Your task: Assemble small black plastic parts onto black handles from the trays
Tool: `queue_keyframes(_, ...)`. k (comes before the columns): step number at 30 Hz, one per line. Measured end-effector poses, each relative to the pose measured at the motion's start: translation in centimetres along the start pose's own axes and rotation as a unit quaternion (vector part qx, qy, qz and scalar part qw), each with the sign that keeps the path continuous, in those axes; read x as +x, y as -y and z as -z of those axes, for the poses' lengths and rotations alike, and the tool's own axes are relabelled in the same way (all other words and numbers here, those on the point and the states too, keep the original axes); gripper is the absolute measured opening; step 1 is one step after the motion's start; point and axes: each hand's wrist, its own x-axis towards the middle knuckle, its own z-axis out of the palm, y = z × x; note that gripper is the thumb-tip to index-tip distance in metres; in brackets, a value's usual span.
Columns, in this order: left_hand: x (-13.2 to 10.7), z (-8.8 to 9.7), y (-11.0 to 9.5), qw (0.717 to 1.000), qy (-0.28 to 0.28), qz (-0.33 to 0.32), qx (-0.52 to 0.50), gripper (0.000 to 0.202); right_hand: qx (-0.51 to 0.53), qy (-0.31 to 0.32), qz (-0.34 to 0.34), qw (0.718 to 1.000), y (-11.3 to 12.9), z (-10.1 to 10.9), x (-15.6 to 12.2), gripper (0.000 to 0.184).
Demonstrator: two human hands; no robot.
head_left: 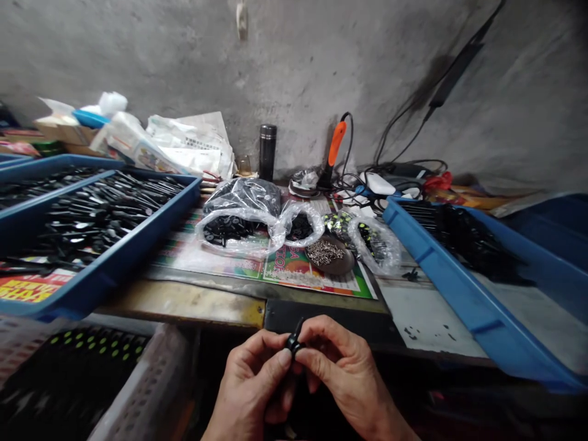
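Observation:
Just in front of the table edge, my left hand (257, 373) and my right hand (340, 367) meet, both closed in a pinch. Between their fingertips is a small black plastic part (294, 342) with a thin stem pointing up; its exact kind is not clear. Beyond the hands, a round dish (342, 264) holds many small metal pieces (325, 251). Behind it lie open plastic bags of black parts (229, 228), and a bag of black parts with yellow-green dots (372, 242).
A blue tray (156, 223) of black rod-like parts stands at left, another blue tray (450, 306) at right. A white basket (151, 373) sits below left. An orange-handled tool (337, 144), its cord and a dark flask (267, 153) stand near the wall.

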Motion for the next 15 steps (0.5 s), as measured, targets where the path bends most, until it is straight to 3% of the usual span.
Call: queue_keyframes(15,-0.27,0.40,0.01,1.000,0.004,-0.002,0.000,0.034,0.051,0.009,-0.005,0.999,-0.45,-0.37,-0.29,0.024)
